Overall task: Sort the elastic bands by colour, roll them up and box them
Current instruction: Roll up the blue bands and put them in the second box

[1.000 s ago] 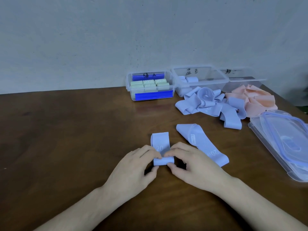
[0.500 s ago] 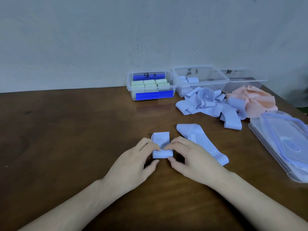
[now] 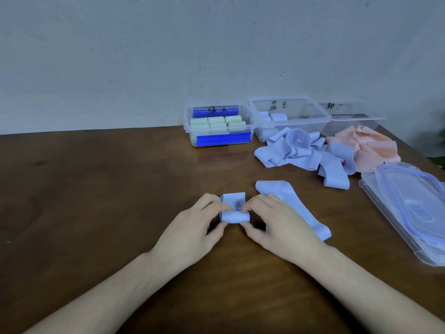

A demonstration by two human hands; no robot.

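Both hands pinch a soft blue band point(image 3: 234, 210) on the glossy brown table point(image 3: 96, 201), left hand point(image 3: 192, 233) and right hand point(image 3: 280, 229) at either end of its rolled near edge. A flat band point(image 3: 296, 206) lies partly hidden under the right hand. Beyond: blue pile point(image 3: 303, 156), peach pile point(image 3: 368, 147), clear lids point(image 3: 409, 208) cut off, three clear boxes point(image 3: 291, 112) against a grey wall point(image 3: 216, 44).

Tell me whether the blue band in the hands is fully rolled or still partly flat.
Partly rolled. The blue band has a roll at its near end, pinched by the left hand and right hand; a flat tail lies beyond it.
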